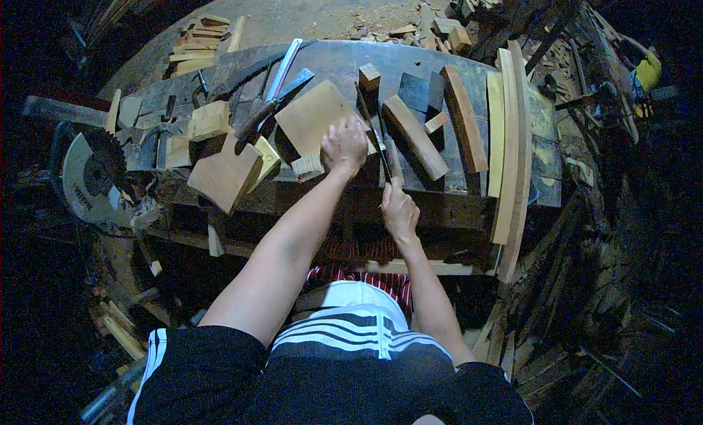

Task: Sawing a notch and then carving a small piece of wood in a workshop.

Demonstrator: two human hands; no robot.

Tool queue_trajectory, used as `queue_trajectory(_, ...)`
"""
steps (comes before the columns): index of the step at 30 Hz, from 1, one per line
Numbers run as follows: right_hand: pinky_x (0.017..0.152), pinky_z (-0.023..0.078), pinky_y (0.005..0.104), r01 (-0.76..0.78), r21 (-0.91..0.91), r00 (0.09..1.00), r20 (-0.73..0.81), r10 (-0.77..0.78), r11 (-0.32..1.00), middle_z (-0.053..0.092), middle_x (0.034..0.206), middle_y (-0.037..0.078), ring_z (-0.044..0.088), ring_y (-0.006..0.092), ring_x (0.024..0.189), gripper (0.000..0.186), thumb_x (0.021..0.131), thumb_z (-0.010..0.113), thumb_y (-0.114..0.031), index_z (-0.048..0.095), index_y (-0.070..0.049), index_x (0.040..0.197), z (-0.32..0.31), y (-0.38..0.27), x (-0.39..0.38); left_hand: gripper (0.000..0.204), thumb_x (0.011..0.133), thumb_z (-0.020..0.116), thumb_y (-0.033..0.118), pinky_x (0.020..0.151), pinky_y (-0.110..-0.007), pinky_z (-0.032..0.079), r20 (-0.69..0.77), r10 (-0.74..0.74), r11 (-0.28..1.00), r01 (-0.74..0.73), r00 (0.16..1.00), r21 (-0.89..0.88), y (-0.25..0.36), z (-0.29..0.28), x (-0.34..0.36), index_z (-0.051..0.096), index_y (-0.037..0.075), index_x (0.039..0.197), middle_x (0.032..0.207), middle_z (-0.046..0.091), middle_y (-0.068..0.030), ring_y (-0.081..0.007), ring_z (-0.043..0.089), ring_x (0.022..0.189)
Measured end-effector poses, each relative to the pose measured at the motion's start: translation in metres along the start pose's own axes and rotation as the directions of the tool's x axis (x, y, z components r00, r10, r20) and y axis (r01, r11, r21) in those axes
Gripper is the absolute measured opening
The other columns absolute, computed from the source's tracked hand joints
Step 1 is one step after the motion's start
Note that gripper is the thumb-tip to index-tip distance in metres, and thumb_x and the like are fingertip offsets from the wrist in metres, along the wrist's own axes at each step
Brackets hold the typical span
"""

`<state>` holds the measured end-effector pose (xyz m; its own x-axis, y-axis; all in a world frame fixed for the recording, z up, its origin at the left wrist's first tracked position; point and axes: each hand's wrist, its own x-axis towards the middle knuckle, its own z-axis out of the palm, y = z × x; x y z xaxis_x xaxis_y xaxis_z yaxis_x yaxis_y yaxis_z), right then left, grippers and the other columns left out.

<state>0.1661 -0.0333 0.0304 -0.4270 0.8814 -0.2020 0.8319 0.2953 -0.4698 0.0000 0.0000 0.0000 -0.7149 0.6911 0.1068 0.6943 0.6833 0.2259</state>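
A pale square board (304, 120) lies angled mid-bench, my left hand (344, 148) pressing on its right part with bent fingers. My right hand (400, 212) grips the lower end of a long, narrow dark blade tool (384, 161), which runs up along the board's right side. Right of it lie a thick wooden bar (414, 135) and a small block (370, 77). A small pale piece (307, 168) sits under the board's lower edge. Further left, a trapezoid board (218, 182) overlaps the bench's front.
On the bench (329, 58) are a metal ruler (285, 66), a bow-edged dark saw (253, 72) and several offcuts. A circular saw (99, 176) is at the left. Long strips (512, 161) cross the right end. Wood piles surround the bench; a person in yellow (644, 73) is at the far right.
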Motion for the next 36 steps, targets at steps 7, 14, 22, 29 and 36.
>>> queue_trajectory(7, 0.055, 0.047, 0.0531, -0.005, 0.022, 1.000, -0.002, 0.005, 1.000, 0.061, 0.066, 0.023, 0.060, 0.0424, 0.064, 0.023, 0.094, 0.040, -0.030, 0.046, -0.008, 0.094, 0.005, 0.003, 0.001, 0.020, 0.087, 0.046, 0.030, 0.068, -0.044, 0.045, -0.064, 0.026, 0.999, -0.027, 0.998, -0.022, 0.002, -0.009, -0.001, 0.059, 0.014, 0.089, 0.088, 0.060, -0.0055, -0.0266, 0.059, 0.083)
queue_trajectory(14, 0.057, 0.047, 0.0537, -0.013, 0.027, 1.000, 0.017, 0.012, 1.000, 0.061, 0.067, 0.024, 0.061, 0.0426, 0.065, 0.023, 0.094, 0.039, -0.029, 0.048, -0.008, 0.093, 0.000, -0.001, -0.001, 0.017, 0.086, 0.049, 0.027, 0.066, -0.043, 0.046, -0.158, 0.049, 0.999, -0.051, 0.986, -0.010, -0.002, -0.001, -0.002, 0.060, 0.015, 0.082, 0.083, 0.061, -0.0054, -0.0257, 0.060, 0.082)
queue_trajectory(22, 0.055, 0.048, 0.0527, 0.017, 0.018, 1.000, -0.021, -0.016, 1.000, 0.060, 0.065, 0.024, 0.060, 0.0423, 0.062, 0.023, 0.093, 0.041, -0.029, 0.050, -0.008, 0.097, 0.001, -0.001, -0.002, 0.018, 0.087, 0.047, 0.027, 0.069, -0.045, 0.045, -0.204, 0.054, 0.999, -0.051, 0.977, 0.021, -0.005, 0.007, -0.004, 0.059, 0.014, 0.086, 0.087, 0.060, -0.0055, -0.0264, 0.059, 0.086)
queue_trajectory(29, 0.055, 0.048, 0.0526, 0.016, 0.020, 1.000, -0.021, -0.015, 1.000, 0.060, 0.064, 0.023, 0.060, 0.0422, 0.061, 0.022, 0.093, 0.042, -0.029, 0.049, -0.009, 0.096, 0.005, 0.001, -0.001, 0.019, 0.087, 0.047, 0.028, 0.072, -0.044, 0.044, -0.121, 0.008, 0.999, -0.012, 0.993, -0.033, -0.007, 0.007, -0.003, 0.060, 0.014, 0.090, 0.089, 0.061, -0.0044, -0.0254, 0.058, 0.088)
queue_trajectory(36, 0.051, 0.049, 0.0514, 0.025, -0.032, 0.998, -0.061, -0.027, 0.999, 0.060, 0.060, 0.022, 0.062, 0.0398, 0.057, 0.022, 0.091, 0.045, -0.031, 0.046, -0.009, 0.095, 0.002, 0.002, -0.002, 0.020, 0.086, 0.048, 0.030, 0.068, -0.043, 0.044, -0.122, 0.047, 0.998, -0.051, 0.991, -0.030, -0.003, 0.004, -0.003, 0.061, 0.014, 0.090, 0.088, 0.061, -0.0040, -0.0244, 0.058, 0.086)
